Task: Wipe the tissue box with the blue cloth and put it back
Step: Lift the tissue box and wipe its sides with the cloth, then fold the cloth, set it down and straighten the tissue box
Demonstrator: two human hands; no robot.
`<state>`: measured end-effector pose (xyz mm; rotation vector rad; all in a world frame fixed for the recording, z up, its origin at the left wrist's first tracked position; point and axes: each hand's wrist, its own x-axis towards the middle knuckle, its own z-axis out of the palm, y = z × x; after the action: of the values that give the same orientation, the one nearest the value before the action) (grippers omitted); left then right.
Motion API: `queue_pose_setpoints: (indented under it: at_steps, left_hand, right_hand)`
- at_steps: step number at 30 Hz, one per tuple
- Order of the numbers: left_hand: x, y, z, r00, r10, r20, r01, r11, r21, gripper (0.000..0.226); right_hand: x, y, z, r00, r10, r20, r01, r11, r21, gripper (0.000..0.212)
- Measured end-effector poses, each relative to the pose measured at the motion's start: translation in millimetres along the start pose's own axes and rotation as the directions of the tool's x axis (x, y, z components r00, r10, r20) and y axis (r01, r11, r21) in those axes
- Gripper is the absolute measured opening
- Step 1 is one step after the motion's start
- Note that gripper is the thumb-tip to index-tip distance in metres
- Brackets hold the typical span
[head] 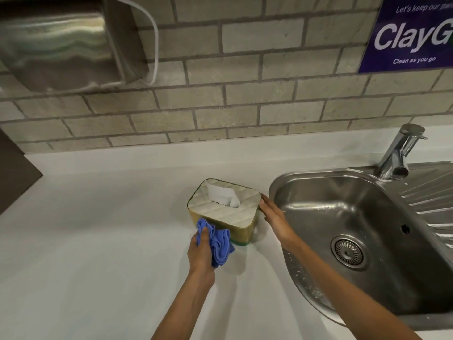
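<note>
1. Two hands work at our white table (pixel 98 241); high on the brick wall at far left hangs a steel dispenser (pixel 61 45).
2. Our left hand (pixel 201 251) has its grip clamped on the bunched blue cloth (pixel 220 244), pressing it against the near left corner of the tissue box (pixel 235 214).
3. That box stands upright on the table, a white tissue (pixel 224 195) poking from its top.
4. Our right hand (pixel 274 214) lies with fingers apart and flat against the box's right side, holding nothing.
5. Just beside it sits the steel sink (pixel 343 204) with its tap (pixel 399 155); a purple sign (pixel 409 35) hangs above.
</note>
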<state>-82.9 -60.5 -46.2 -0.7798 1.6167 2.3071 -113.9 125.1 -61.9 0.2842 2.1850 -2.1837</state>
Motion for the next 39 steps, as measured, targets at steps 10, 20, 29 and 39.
queue_pose_setpoints:
  at_steps: [10, 20, 29, 39]
  left_hand:
    - [29, 31, -10, 0.998, 0.049, -0.027, -0.048, 0.997, 0.053, 0.040]
    - [-10, 6, -59, 0.949, -0.184, 0.256, 0.243, 0.944, -0.222, 0.039]
    - [-61, -22, -43, 0.849, -0.313, 0.426, 0.373, 0.926, -0.063, 0.047]
    - [-90, -37, -10, 0.789, -0.112, 0.604, -0.040, 0.972, 0.232, 0.039]
  right_hand:
    - [-29, 5, 17, 0.999, -0.048, 0.025, 0.047, 0.999, 0.008, 0.054]
    - [-113, -2, 50, 0.936, -0.314, 0.161, 0.350, 0.774, -0.528, 0.067]
    - [-148, -6, 69, 0.945, -0.280, 0.170, 0.322, 0.694, -0.644, 0.053]
    - [-149, -15, -12, 0.997, -0.017, -0.078, 0.009, 0.995, -0.104, 0.020]
